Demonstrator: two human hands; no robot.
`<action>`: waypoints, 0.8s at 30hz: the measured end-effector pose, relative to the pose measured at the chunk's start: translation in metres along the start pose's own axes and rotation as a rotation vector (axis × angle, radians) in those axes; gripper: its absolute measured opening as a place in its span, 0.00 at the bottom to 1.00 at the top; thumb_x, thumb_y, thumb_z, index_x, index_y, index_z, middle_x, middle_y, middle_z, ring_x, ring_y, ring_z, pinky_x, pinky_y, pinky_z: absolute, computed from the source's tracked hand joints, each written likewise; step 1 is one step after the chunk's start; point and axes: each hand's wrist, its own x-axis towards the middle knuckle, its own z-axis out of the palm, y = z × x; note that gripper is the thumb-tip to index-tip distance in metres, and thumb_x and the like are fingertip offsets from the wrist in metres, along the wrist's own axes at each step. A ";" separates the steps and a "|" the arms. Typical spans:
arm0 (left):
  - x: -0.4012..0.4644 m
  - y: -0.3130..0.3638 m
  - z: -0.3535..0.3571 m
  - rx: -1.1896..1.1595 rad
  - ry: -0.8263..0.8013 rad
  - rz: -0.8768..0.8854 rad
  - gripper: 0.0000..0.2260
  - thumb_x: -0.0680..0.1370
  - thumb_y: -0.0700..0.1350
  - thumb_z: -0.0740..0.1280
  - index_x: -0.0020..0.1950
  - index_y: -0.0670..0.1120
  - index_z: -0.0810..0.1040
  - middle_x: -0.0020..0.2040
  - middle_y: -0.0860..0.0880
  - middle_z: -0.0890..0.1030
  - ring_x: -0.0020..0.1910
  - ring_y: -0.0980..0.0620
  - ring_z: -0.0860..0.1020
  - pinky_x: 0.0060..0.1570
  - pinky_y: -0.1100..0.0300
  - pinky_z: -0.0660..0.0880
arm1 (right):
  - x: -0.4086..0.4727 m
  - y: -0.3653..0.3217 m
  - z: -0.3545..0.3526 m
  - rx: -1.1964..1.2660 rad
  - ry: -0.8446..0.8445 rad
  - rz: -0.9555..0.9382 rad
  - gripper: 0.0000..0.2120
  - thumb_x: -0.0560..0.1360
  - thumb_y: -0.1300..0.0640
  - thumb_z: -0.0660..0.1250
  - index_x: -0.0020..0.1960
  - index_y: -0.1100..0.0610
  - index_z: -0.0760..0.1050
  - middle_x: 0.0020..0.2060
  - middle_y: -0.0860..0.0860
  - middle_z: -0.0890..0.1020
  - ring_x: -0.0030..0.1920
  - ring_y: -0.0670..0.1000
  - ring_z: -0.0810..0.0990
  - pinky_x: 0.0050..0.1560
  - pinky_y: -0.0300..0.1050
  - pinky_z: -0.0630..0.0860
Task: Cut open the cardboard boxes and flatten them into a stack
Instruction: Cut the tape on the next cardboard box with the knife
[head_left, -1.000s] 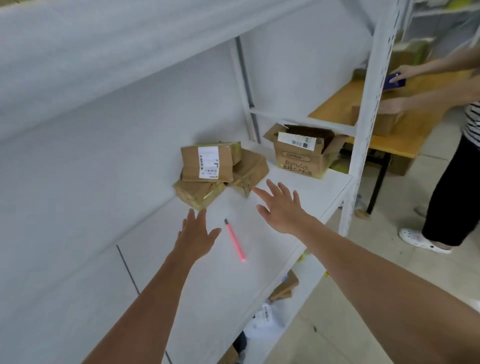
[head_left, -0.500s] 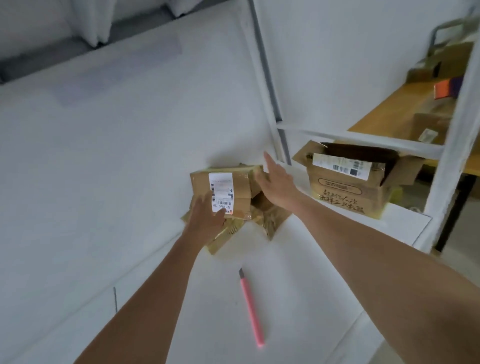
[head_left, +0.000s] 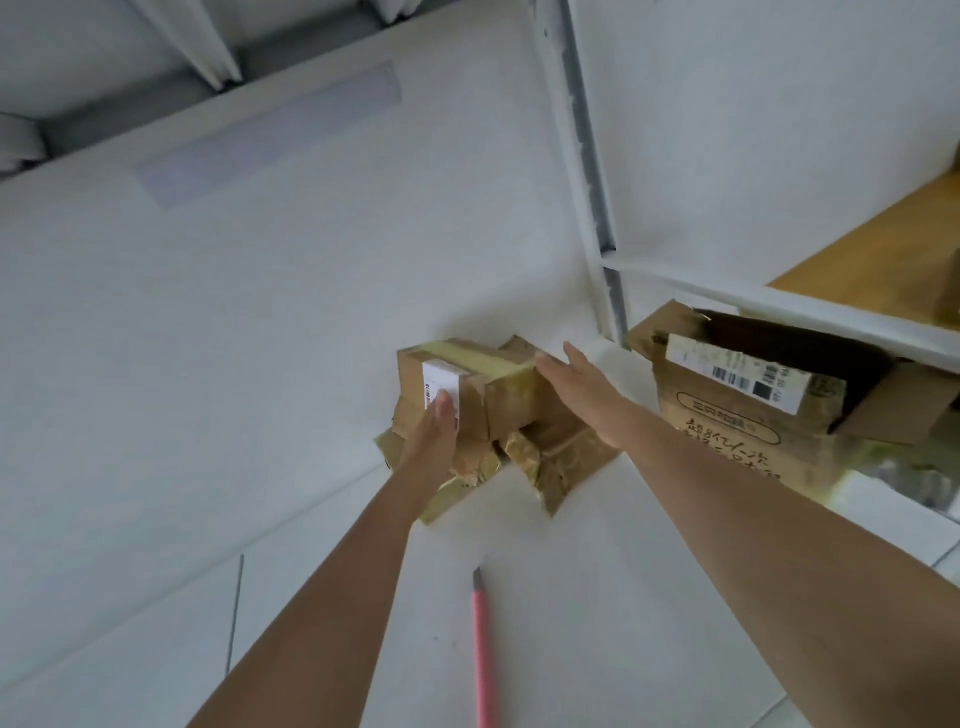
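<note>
I have both hands flat against the taped cardboard box (head_left: 467, 387): my left hand (head_left: 434, 441) presses its near face, fingers straight over the white shipping label (head_left: 440, 387), and my right hand (head_left: 582, 387) lies straight-fingered along its right end. The box sits on top of a pile of small taped boxes (head_left: 550, 457) at the far side of the white shelf (head_left: 597, 597). Nearer to me a pink utility knife (head_left: 483, 649) lies on the shelf. To the right stands an opened cardboard box (head_left: 753, 415).
</note>
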 end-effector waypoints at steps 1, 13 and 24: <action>-0.002 0.004 -0.003 -0.071 0.007 -0.046 0.23 0.84 0.61 0.47 0.65 0.48 0.73 0.58 0.47 0.74 0.57 0.50 0.74 0.61 0.54 0.69 | -0.006 -0.004 0.001 -0.017 -0.027 -0.017 0.38 0.76 0.30 0.52 0.79 0.50 0.55 0.74 0.51 0.66 0.73 0.55 0.65 0.70 0.56 0.65; -0.118 0.026 -0.091 -0.241 0.214 -0.323 0.20 0.83 0.60 0.54 0.60 0.48 0.75 0.52 0.50 0.80 0.51 0.48 0.79 0.56 0.49 0.76 | -0.126 -0.057 0.080 0.322 -0.253 0.004 0.22 0.76 0.56 0.72 0.65 0.55 0.67 0.54 0.49 0.79 0.50 0.44 0.80 0.45 0.36 0.79; -0.239 -0.072 -0.169 -0.170 0.391 -0.555 0.12 0.81 0.48 0.65 0.45 0.39 0.77 0.46 0.38 0.83 0.43 0.39 0.84 0.43 0.48 0.83 | -0.253 -0.051 0.163 0.048 -0.548 -0.018 0.30 0.79 0.59 0.62 0.78 0.48 0.58 0.63 0.42 0.72 0.57 0.42 0.75 0.47 0.28 0.73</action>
